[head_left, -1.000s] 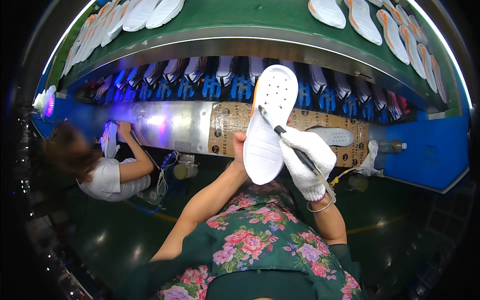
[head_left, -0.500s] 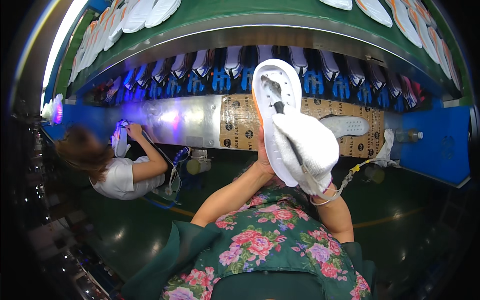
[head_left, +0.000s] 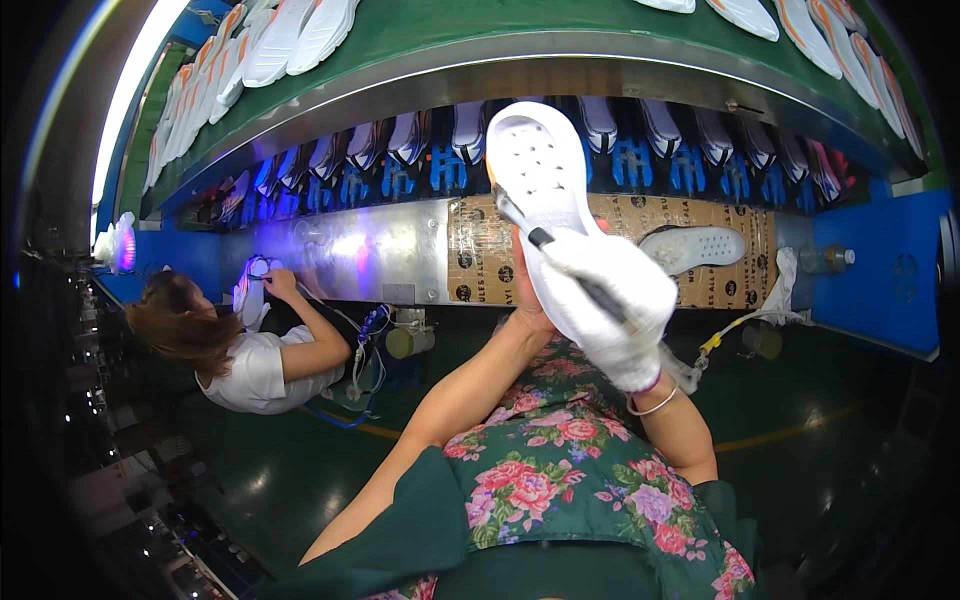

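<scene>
A white shoe sole [head_left: 537,165] with small holes is held up in front of me, tilted, its hollow side facing me. My left hand [head_left: 530,298], bare, grips it from underneath and along its left edge; most of the fingers are hidden behind it. My right hand [head_left: 622,305], in a white knitted glove, is closed around a dark-handled brush [head_left: 541,238]. The brush tip lies against the sole's left edge, about midway along. A hose trails from near the right wrist.
Another white sole [head_left: 700,248] lies on the cardboard-covered bench [head_left: 478,255]. Shoe uppers [head_left: 468,130] hang in a row behind it on blue holders. More soles [head_left: 745,15] rest on the green upper shelf [head_left: 500,28]. A co-worker [head_left: 265,360] handles a shoe at left.
The brush has moved from inside the far end of the sole to its left edge. The sole has shifted slightly up and left. The co-worker's head has lifted and turned.
</scene>
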Action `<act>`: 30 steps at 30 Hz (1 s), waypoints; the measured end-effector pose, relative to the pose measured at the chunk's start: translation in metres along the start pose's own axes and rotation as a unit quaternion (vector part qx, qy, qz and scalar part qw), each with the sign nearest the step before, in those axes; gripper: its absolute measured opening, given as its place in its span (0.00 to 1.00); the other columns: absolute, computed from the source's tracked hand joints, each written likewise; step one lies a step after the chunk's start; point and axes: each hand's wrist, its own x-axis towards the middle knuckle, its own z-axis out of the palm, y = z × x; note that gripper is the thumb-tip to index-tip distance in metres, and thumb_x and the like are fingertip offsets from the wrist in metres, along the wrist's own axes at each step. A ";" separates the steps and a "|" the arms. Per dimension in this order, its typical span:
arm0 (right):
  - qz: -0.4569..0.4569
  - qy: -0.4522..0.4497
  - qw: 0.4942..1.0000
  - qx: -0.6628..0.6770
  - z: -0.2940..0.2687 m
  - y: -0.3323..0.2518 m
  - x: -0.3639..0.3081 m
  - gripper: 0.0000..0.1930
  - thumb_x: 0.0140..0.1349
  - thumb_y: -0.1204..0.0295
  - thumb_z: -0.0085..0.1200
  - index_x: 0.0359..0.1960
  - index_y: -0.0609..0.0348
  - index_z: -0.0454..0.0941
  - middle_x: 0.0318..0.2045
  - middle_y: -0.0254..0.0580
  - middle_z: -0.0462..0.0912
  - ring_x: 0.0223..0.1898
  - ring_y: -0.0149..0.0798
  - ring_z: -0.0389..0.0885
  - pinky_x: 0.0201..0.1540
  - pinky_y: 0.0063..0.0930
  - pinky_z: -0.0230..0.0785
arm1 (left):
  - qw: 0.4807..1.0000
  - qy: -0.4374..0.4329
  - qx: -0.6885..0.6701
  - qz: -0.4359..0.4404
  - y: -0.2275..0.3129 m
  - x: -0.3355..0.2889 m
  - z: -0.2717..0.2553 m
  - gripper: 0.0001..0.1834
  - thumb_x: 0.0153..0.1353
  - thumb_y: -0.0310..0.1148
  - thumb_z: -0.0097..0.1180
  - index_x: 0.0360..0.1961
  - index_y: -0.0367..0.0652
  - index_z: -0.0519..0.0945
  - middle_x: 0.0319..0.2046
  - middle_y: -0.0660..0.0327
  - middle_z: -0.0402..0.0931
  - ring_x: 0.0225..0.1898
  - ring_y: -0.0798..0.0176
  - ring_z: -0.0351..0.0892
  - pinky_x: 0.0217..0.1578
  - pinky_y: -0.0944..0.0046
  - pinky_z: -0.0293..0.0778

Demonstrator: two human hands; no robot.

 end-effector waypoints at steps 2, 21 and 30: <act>0.018 0.024 0.999 0.009 -0.009 -0.007 0.014 0.11 0.53 0.79 0.65 0.39 0.64 0.85 0.36 0.46 0.87 0.38 0.43 0.87 0.44 0.32 0.78 | 0.998 0.044 0.030 0.033 0.007 0.002 0.002 0.54 0.57 0.78 0.42 0.73 0.49 0.55 0.63 0.44 0.67 0.63 0.43 0.69 0.64 0.41 0.67; 0.038 0.006 0.997 0.070 -0.003 0.011 0.010 0.08 0.52 0.81 0.65 0.35 0.60 0.86 0.30 0.44 0.86 0.32 0.38 0.86 0.36 0.28 0.77 | 0.997 0.056 0.034 0.051 0.042 0.025 0.013 0.54 0.48 0.78 0.54 0.66 0.49 0.68 0.56 0.45 0.72 0.52 0.33 0.74 0.49 0.32 0.76; -0.002 -0.124 0.990 0.072 -0.015 0.012 0.006 0.09 0.52 0.77 0.65 0.36 0.57 0.87 0.33 0.41 0.87 0.33 0.40 0.86 0.37 0.31 0.77 | 0.997 -0.014 0.076 -0.027 0.059 0.019 0.019 0.60 0.43 0.81 0.55 0.67 0.46 0.64 0.55 0.40 0.70 0.50 0.28 0.75 0.48 0.33 0.75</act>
